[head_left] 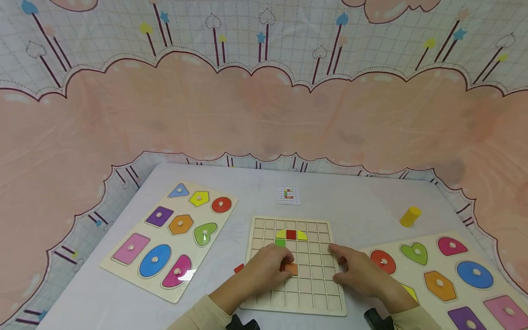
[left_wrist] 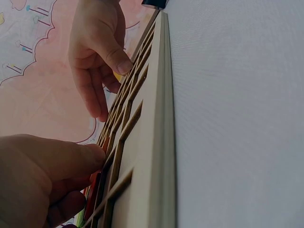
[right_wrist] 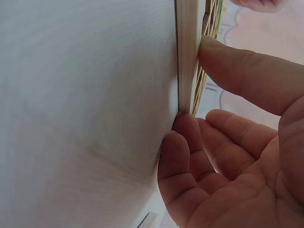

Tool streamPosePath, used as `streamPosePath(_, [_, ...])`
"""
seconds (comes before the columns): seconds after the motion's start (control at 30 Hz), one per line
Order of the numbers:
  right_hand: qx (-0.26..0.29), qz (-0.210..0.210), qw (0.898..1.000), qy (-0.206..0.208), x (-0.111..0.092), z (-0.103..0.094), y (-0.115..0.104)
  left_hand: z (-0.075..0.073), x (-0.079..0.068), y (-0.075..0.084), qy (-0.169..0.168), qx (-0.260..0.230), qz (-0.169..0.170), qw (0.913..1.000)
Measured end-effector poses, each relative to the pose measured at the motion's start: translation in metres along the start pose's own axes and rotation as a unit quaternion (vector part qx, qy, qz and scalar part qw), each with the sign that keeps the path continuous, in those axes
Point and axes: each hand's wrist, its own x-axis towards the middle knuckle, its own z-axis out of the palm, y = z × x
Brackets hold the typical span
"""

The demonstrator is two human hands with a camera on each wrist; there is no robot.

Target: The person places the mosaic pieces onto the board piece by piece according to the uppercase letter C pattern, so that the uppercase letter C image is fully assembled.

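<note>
My left hand [head_left: 270, 266] is over the gridded wooden board [head_left: 317, 293], thumb and fingers pinching a small red square tile [left_wrist: 91, 197], partly hidden by them. Right beside the thumb tip, an orange square tile [head_left: 293, 269] sits in the grid. Higher on the board are a red square tile [head_left: 291, 234], two yellow curved tiles [head_left: 302, 235] either side of it, and a green tile [head_left: 280, 242] below the left one. At the board's right edge, my right hand [head_left: 363, 268] touches the rim with thumb and fingertips, fingers relaxed.
A small pattern card [head_left: 288, 195] lies behind the board. Knobbed shape puzzles flank it, one at left [head_left: 136, 224] and one at right [head_left: 416, 316]. A yellow cylinder [head_left: 410, 217] is at the back right. A red piece [head_left: 239, 268] pokes out beside the board's left edge.
</note>
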Motion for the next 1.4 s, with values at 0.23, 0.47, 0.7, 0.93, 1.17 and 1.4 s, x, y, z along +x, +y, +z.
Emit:
streamPosePath(0.23, [-0.001,0.006,1.0,-0.001,0.001,-0.001,-0.001,-0.001,0.002,0.001,-0.008,-0.01,-0.01,0.9999])
streamPosePath(0.47, [-0.002,0.005,1.0,-0.007,0.001,-0.001,-0.001,-0.001,0.001,0.0,-0.001,-0.002,0.0,1.0])
streamPosePath(0.7, [0.004,0.012,1.0,-0.004,0.001,0.001,-0.001,-0.006,-0.004,-0.003,0.004,-0.018,-0.003,0.9998])
streamPosePath(0.93, [0.005,0.01,1.0,-0.003,0.0,0.001,-0.002,-0.019,-0.011,-0.009,0.015,-0.012,-0.019,0.9996])
streamPosePath(1.17, [0.003,0.008,1.0,-0.003,0.001,0.0,-0.001,-0.03,-0.022,-0.019,0.023,-0.022,-0.03,0.999])
streamPosePath(1.4, [0.003,0.01,1.0,-0.008,0.001,0.0,-0.002,-0.039,-0.034,-0.029,0.018,-0.039,-0.049,0.9979])
